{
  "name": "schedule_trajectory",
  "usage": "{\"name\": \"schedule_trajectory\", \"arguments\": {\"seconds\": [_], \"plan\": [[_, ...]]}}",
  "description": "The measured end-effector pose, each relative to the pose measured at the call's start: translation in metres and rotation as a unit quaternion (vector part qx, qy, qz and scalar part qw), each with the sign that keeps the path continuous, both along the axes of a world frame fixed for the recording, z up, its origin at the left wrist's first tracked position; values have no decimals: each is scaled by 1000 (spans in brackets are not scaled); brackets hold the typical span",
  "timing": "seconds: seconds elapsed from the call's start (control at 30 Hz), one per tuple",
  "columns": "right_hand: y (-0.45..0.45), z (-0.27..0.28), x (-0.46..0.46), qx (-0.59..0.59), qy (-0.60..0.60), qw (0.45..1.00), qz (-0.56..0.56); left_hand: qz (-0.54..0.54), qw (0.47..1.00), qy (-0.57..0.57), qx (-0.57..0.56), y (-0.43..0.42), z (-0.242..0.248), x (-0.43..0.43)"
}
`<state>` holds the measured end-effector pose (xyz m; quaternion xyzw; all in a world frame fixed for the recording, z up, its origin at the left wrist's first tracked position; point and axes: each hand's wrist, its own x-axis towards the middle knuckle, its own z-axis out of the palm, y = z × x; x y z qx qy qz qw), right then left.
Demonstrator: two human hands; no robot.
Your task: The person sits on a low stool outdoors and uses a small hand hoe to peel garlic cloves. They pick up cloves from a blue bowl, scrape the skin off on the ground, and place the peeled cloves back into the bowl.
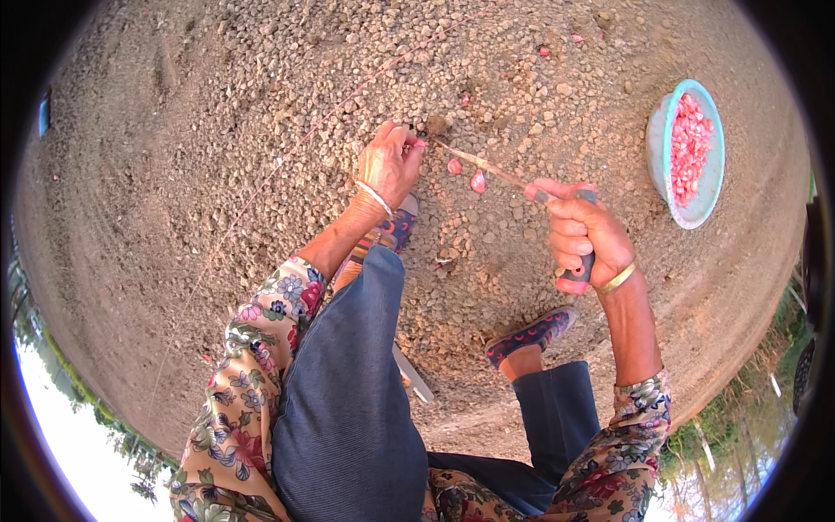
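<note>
My left hand is low over the crumbly soil, its fingertips pinching a small pink clove, likely garlic. Beside it, the tip of a thin rusty metal tool meets the soil near a dark clod. My right hand grips this tool by its black and red handle. Two pink cloves lie on the ground between my hands. A light blue plastic basin, holding many pink cloves, stands at the right.
A thin pink string runs diagonally across the soil, left of my left hand. More cloves lie scattered farther up. My patterned shoes rest on the ground, with a pale flat bar between my legs.
</note>
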<state>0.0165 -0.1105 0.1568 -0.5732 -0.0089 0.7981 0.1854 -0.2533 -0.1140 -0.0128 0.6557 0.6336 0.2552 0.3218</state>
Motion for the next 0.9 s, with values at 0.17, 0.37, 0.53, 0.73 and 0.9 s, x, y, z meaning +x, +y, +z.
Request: {"name": "schedule_trajectory", "arguments": {"seconds": [0.17, 0.37, 0.53, 0.73, 0.9], "plan": [[1, 1, -2, -3, -10, 1000, -4, 44, 989, -76, -118, -4, 12, -7], [1, 2, -3, -5, -4, 1000, -10, 47, 989, -89, -106, -6, 11, -2], [2, 0, -2, -2, 2, 1000, 0, 44, 982, -131, -129, -7, 9, -5], [2, 0, -1, -3, -3, 1000, 5, 139, 822, -420, -358, -5, 6, -8], [3, 1, -3, -5, -3, 1000, 5, 139, 713, -541, -424, -4, 6, -15]]}}
